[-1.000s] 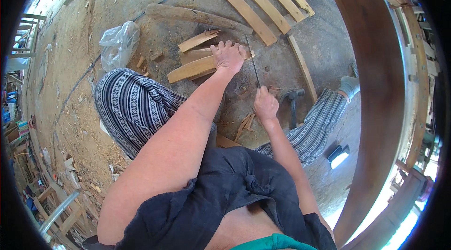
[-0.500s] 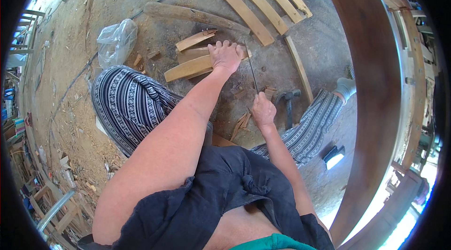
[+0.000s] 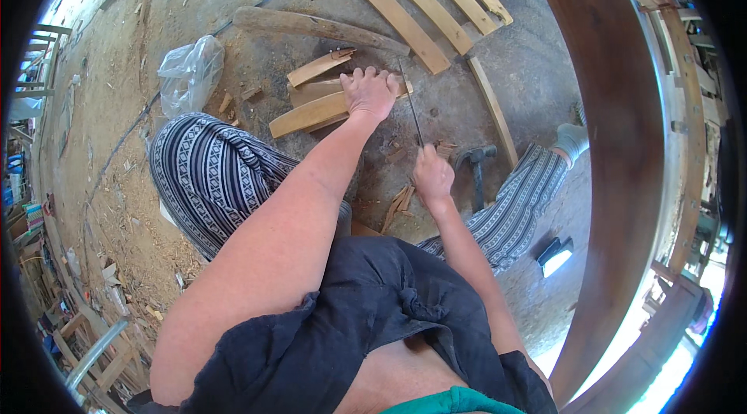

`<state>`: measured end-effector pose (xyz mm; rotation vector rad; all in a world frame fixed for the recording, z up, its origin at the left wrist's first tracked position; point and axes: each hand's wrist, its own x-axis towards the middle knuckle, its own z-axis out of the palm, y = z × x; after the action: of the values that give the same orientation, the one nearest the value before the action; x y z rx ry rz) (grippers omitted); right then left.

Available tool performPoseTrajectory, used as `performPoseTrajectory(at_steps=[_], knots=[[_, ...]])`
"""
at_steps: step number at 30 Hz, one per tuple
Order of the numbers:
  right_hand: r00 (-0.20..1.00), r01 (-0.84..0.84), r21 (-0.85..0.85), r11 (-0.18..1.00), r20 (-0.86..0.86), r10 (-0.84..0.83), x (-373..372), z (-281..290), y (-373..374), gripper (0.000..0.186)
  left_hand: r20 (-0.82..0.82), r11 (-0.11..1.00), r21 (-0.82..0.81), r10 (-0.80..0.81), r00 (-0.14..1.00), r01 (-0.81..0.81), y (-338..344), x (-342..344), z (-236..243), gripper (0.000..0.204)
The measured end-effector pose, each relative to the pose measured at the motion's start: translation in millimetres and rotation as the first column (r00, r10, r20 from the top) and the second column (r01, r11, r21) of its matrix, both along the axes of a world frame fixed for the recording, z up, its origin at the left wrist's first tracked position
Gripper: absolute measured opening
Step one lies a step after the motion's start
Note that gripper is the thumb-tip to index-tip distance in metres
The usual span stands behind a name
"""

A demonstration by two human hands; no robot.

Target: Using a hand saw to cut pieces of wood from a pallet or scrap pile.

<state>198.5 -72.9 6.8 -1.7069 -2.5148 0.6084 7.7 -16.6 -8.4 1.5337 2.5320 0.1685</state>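
My left hand (image 3: 369, 93) presses down on a pale, slightly curved wooden slat (image 3: 311, 114), fingers bent over its far edge. A darker wood block lies partly under the slat, mostly hidden by the hand. In my right hand (image 3: 433, 173) is the handle of a handsaw (image 3: 412, 108). Its thin dark blade shows nearly edge-on and crosses the slat close to its right end, just right of my left fingers. The handle is hidden inside my fist.
Several drilled slats (image 3: 420, 5) lie at the far right, with a narrow strip (image 3: 492, 112) nearer. A hammer (image 3: 476, 173) rests beside my right hand. Beyond the slat are a short broken piece (image 3: 320, 67) and a long rough timber (image 3: 319, 27). A plastic bag (image 3: 191, 75) lies left.
My right hand has pushed the saw slightly forward, away from me. My left hand keeps its place on the slat. The whole view has shifted a little.
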Motion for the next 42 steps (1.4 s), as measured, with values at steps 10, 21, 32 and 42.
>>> performPoseTrajectory(at_steps=[10, 21, 32, 42], knots=[[0.999, -0.040, 0.070, 0.997, -0.022, 0.042, 2.2, 1.3, -5.3, 0.011, 0.012, 1.000, 0.006, 0.005, 1.000, -0.005, 0.6, -0.5, 1.1, 0.038], [0.999, 0.006, 0.040, 0.999, -0.047, -0.004, -6.8, -17.4, 8.4, 0.015, -0.011, 1.000, -0.028, 0.002, 1.000, -0.002, 1.2, -0.8, 2.6, 0.038], [0.995, -0.021, 0.123, 0.992, -0.097, 0.033, -15.8, -21.7, 19.2, 0.015, -0.008, 1.000, -0.019, -0.010, 1.000, 0.010, 1.5, -1.8, 5.8, 0.039], [0.997, 0.023, 0.100, 0.995, -0.082, -0.015, -3.5, -23.9, 7.8, 0.015, -0.006, 0.999, -0.036, -0.003, 1.000, 0.003, 1.1, -1.2, 0.2, 0.039]])
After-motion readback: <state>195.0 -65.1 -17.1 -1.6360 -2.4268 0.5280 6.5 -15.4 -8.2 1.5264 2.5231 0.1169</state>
